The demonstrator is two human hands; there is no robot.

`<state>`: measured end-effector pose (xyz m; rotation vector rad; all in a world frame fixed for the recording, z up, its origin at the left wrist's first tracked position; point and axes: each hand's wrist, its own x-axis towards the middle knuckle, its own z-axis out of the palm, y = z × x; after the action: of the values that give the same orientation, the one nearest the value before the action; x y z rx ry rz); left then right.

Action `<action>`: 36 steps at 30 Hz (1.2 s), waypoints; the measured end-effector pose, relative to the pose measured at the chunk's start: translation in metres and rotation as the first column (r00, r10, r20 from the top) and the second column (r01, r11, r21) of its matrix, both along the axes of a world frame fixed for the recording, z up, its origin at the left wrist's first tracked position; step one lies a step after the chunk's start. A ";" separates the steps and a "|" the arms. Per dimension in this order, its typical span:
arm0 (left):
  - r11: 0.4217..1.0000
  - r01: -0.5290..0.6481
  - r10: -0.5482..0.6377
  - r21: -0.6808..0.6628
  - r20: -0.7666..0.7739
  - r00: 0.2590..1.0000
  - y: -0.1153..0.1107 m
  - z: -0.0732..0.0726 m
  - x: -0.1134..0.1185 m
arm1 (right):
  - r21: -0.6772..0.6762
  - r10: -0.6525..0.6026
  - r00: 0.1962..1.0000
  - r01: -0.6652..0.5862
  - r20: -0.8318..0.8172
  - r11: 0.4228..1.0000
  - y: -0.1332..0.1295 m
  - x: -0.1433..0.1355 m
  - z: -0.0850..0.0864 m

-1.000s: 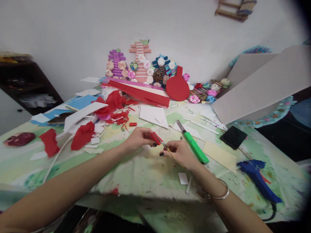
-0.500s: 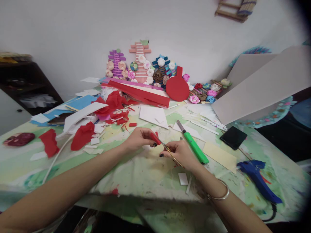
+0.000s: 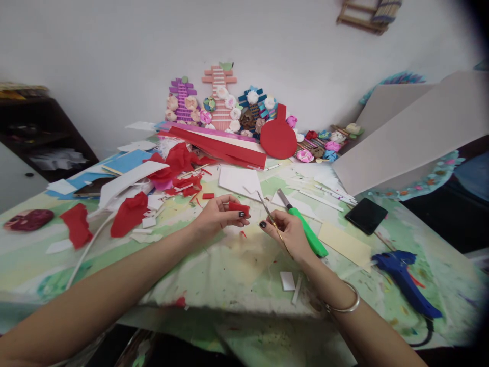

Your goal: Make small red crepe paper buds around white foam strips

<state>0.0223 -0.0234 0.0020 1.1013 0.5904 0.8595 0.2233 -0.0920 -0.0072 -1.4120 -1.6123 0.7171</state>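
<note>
Between the thumb and fingers of my left hand (image 3: 219, 216) is a small piece of red paper (image 3: 239, 208). My right hand (image 3: 287, 233) grips a pair of scissors (image 3: 272, 219), whose blades point up and away from me, apart from the red piece. Below my left fingertips a thin red scrap (image 3: 243, 234) shows over the cloth. Just right of my right hand lies a green utility knife (image 3: 307, 232). A small red rectangle (image 3: 208, 195) rests beyond my left hand, near a white card (image 3: 240, 182).
Crumpled red paper (image 3: 179, 160) and cut scraps cover the table's left side. A blue glue gun (image 3: 407, 280) and a black square (image 3: 367, 216) lie at right. A red round shape with a neck (image 3: 278, 138) leans among paper flowers at the back. Large grey boards (image 3: 412, 137) stand at right.
The scissors have come away from the red paper and moved slightly right. My left hand has turned the piece and shifted a little left. A thin red scrap now shows below it.
</note>
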 end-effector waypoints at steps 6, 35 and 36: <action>0.998 -0.019 0.022 -0.055 0.061 0.998 -0.003 -0.001 0.002 | -0.040 0.039 0.999 -0.040 -0.016 0.998 -0.004 -0.005 0.001; 0.990 0.138 -0.132 0.012 -0.229 0.964 -0.016 -0.011 0.010 | -0.057 0.117 0.817 -0.180 -0.565 0.982 0.001 -0.003 0.001; 0.988 0.152 -0.139 0.036 -0.232 0.963 -0.016 -0.010 0.010 | -0.062 0.116 0.818 -0.182 -0.563 0.981 0.001 -0.003 0.001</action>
<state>0.0325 -0.0396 -0.0079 1.2866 0.6711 0.6277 0.2199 -0.0907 -0.0059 -1.0175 -1.2317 1.2061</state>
